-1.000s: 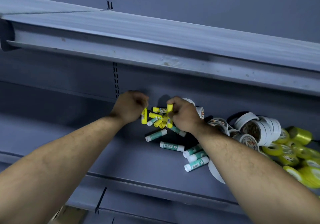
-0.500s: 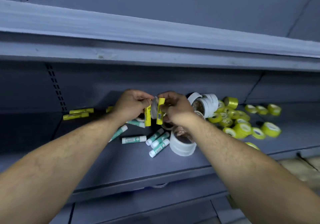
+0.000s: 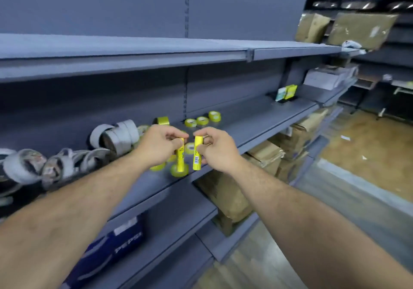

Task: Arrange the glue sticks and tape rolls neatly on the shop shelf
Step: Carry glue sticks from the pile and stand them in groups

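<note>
Over the front of the grey metal shop shelf (image 3: 257,118), head view: left hand (image 3: 159,145) pinching the top of one upright yellow plastic glue stick (image 3: 180,154) with a printed label. Right hand (image 3: 215,146) pinching a second yellow glue stick (image 3: 197,154), barcode showing. Two sticks close but apart. Behind, three small yellow tape rolls (image 3: 202,120) in a row. Leftward, blurred white tape rolls (image 3: 116,135), uncountable.

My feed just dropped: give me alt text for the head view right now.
The left hand and right hand each hold an upright yellow glue stick, side by side over the grey shelf. Yellow tape rolls lie behind them; white tape rolls are heaped to the left.
</note>
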Action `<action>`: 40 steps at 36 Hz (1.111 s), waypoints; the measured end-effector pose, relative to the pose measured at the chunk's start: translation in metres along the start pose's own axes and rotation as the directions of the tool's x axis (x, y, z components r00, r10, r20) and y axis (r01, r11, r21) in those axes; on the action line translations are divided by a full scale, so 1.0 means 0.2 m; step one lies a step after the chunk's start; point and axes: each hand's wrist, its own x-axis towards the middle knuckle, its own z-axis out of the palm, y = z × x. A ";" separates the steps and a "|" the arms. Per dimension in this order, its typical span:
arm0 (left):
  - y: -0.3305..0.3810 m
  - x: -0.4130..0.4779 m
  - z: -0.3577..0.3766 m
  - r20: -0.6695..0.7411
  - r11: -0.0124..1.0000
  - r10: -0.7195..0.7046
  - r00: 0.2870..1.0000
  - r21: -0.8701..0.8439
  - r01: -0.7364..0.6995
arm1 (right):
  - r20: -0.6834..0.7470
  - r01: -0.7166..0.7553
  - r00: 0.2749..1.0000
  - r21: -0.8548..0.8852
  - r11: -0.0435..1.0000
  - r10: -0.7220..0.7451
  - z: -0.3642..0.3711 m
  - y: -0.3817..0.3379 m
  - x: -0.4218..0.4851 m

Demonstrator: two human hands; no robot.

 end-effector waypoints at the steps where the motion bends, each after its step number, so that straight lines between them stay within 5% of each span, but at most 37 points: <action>1: 0.05 0.03 0.11 0.020 1.000 0.009 1.000 -0.007 -0.009 | -0.025 -0.013 1.000 -0.008 1.000 0.013 -0.10 0.05 -0.01; 20: 0.53 0.71 1.80 0.390 0.986 0.165 0.906 -0.045 -0.160 | -0.405 -0.208 0.892 0.027 0.978 0.201 -1.60 0.96 0.01; 40: 0.84 1.85 2.89 0.502 0.950 0.310 0.808 -0.124 -0.287 | -0.528 -0.324 0.812 -0.052 0.945 0.249 -2.59 1.60 0.85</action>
